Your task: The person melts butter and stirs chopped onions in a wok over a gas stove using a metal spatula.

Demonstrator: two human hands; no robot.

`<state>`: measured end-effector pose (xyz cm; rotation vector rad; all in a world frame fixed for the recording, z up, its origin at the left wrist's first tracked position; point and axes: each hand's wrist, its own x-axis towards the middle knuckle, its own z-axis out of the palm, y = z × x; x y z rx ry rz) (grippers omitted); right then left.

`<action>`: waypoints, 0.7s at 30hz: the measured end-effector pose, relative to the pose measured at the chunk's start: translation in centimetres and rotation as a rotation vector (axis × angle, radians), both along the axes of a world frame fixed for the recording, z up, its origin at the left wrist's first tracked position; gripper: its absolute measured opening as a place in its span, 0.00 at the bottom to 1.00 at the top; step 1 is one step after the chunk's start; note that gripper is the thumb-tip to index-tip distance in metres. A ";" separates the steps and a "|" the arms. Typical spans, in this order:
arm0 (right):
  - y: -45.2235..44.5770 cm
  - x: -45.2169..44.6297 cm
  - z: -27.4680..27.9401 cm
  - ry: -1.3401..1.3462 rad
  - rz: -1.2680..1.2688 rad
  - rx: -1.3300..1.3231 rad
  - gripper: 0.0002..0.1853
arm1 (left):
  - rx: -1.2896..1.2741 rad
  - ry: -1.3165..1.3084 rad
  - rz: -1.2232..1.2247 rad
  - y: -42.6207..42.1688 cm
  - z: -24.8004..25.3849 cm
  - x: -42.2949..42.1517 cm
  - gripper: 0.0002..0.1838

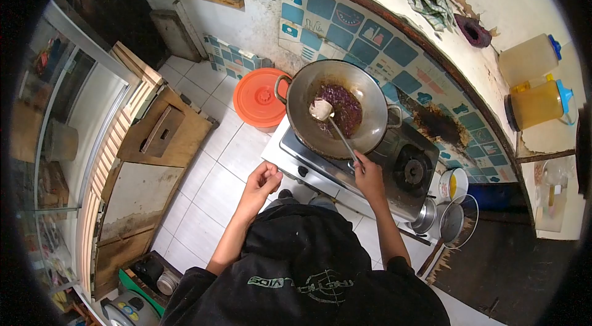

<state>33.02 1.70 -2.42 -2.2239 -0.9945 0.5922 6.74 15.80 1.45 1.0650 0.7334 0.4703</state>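
My right hand (pixel 368 175) is wrapped around the handle of a long metal ladle (pixel 341 134). The ladle reaches down into a wide two-handled wok (pixel 376 95), and its head carries a pale, whitish lump (pixel 320 109). Dark reddish-brown, chopped-looking food (pixel 347 110) with oil lies in the wok's bottom. In front of the stove, left of the wok, my left hand (pixel 262 181) hovers with its fingers curled in; nothing shows in it. The wok sits on the left side of a gas stove (pixel 333 169), hiding the burner beneath.
An orange lidded bucket (pixel 262 98) stands on the tiled floor left of the wok. The stove's right burner (pixel 413 169) is bare. Pots and a strainer (pixel 452 222) are right of the stove. Jugs of yellow liquid (pixel 539 106) stand on the shelf; a wooden cabinet (pixel 148 172) is at left.
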 end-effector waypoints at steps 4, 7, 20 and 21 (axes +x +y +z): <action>-0.2 0.3 -1.5 0.001 0.014 0.001 0.17 | -0.011 0.008 0.006 0.0 0.1 -0.1 0.08; -0.4 0.6 -2.8 -0.083 -0.014 -0.010 0.17 | -0.014 0.011 0.007 0.0 0.3 -0.2 0.08; -1.1 3.6 -1.6 -0.414 -0.157 -0.091 0.18 | -0.025 -0.004 0.008 -0.3 0.0 -0.4 0.08; -1.0 3.9 -1.7 -0.418 -0.178 -0.086 0.18 | -0.026 -0.007 0.008 -0.3 -0.1 -0.4 0.08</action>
